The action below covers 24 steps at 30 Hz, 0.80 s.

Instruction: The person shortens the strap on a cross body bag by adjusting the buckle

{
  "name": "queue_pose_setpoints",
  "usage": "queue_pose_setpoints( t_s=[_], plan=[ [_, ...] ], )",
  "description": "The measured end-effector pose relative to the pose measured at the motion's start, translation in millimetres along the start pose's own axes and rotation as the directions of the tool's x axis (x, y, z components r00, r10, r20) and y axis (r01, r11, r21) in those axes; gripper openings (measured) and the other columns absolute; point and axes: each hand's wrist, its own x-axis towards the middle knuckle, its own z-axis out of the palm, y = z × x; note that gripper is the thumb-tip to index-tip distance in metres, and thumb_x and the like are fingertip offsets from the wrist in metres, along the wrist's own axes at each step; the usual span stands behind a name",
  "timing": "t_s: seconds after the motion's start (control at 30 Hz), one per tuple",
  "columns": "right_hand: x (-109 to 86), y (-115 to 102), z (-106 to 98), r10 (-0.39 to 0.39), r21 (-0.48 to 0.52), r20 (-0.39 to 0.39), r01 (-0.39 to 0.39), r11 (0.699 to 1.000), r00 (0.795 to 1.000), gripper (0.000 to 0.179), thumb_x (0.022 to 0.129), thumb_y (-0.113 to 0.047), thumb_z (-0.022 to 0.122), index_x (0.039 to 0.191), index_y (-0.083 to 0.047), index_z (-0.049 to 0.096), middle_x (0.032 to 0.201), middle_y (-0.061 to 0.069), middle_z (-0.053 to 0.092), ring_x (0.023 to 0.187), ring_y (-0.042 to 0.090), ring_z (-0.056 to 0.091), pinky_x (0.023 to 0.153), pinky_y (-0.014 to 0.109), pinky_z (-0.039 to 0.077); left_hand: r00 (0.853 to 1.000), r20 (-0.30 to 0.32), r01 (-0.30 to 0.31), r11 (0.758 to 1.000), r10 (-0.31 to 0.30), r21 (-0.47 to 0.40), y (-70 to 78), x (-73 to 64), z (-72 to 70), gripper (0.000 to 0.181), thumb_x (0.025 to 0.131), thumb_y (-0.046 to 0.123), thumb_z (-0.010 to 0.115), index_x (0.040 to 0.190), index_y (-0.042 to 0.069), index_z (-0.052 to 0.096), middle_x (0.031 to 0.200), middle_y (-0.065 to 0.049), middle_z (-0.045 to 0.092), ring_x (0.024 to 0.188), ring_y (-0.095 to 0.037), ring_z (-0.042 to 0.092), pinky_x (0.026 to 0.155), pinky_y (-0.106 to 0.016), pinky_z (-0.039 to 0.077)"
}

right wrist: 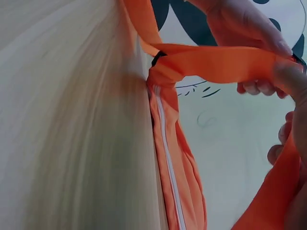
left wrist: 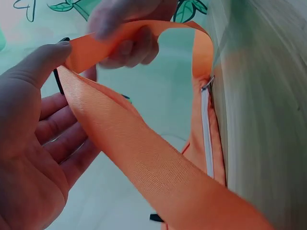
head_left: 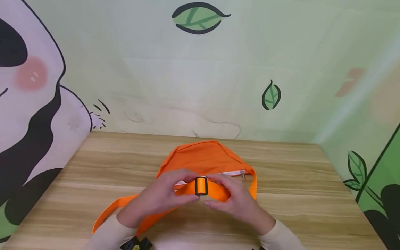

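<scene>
An orange waist bag (head_left: 200, 156) lies on the table, its white zipper (head_left: 232, 173) facing the near side. Above that near side, an orange webbing strap (head_left: 218, 191) is held up, threaded through a black slider buckle (head_left: 201, 186). My left hand (head_left: 165, 192) pinches the strap at the buckle, thumb on its edge as the left wrist view shows. On the other side of the buckle, my right hand (head_left: 239, 199) grips the strap between thumb and fingers. In the left wrist view the right hand (left wrist: 134, 40) is slightly blurred.
The wood-grain table (head_left: 297, 194) runs back to a wall covering (head_left: 140, 69) printed with a panda and leaves. A loop of strap (head_left: 107, 211) lies to the left, partly under my left forearm. A metal zipper pull (head_left: 243, 174) sits at the bag's right end.
</scene>
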Motion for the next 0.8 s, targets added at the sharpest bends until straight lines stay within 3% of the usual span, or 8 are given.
queue_pose_setpoints(
  t_s=[0.17,0.33,0.5,0.8],
  plan=[
    [-5.3,-2,-4,0.02,-0.128,-0.014,-0.022,0.992,1.0,0.048,0.087,-0.019,0.092,0.13,-0.011,0.071,0.116,0.003,0.078,0.096,0.015,0.072,0.081,0.027,0.06,0.999,-0.001,0.047,0.998,-0.047,-0.032,-3.5,-5.3,-7.6,0.034,0.094,0.023,0.087,0.124,0.021,0.071,0.113,0.012,0.073,0.102,-0.008,0.067,0.099,-0.035,0.06],
    [-10.0,-1,-10,0.054,-0.092,-0.003,-0.054,0.994,0.999,0.038,0.095,-0.024,0.085,0.13,-0.014,0.073,0.113,0.0,0.077,0.095,0.011,0.068,0.083,0.026,0.058,0.996,0.004,0.088,0.996,-0.088,-0.033,-6.6,-8.0,-9.0,0.039,0.094,0.027,0.087,0.128,0.02,0.069,0.115,0.012,0.072,0.103,-0.007,0.068,0.102,-0.039,0.059],
    [-11.4,2,-11,0.056,-0.041,0.025,-0.055,0.998,0.998,0.035,0.098,-0.02,0.081,0.131,-0.015,0.072,0.115,0.0,0.077,0.097,0.011,0.068,0.084,0.026,0.058,0.997,-0.019,0.069,0.996,-0.07,-0.052,-6.2,-7.2,-5.7,0.041,0.093,0.031,0.088,0.128,0.021,0.07,0.112,0.013,0.073,0.1,-0.006,0.069,0.102,-0.039,0.058],
    [-8.2,-2,-11,0.091,0.02,0.016,-0.091,0.996,0.996,0.038,0.092,-0.013,0.084,0.128,-0.02,0.074,0.115,-0.005,0.078,0.094,0.008,0.066,0.079,0.025,0.052,0.999,-0.052,-0.001,1.0,0.0,-0.023,-6.0,-6.0,-0.9,0.037,0.095,0.03,0.086,0.128,0.026,0.072,0.115,0.015,0.073,0.099,-0.004,0.069,0.097,-0.037,0.062]
  ],
)
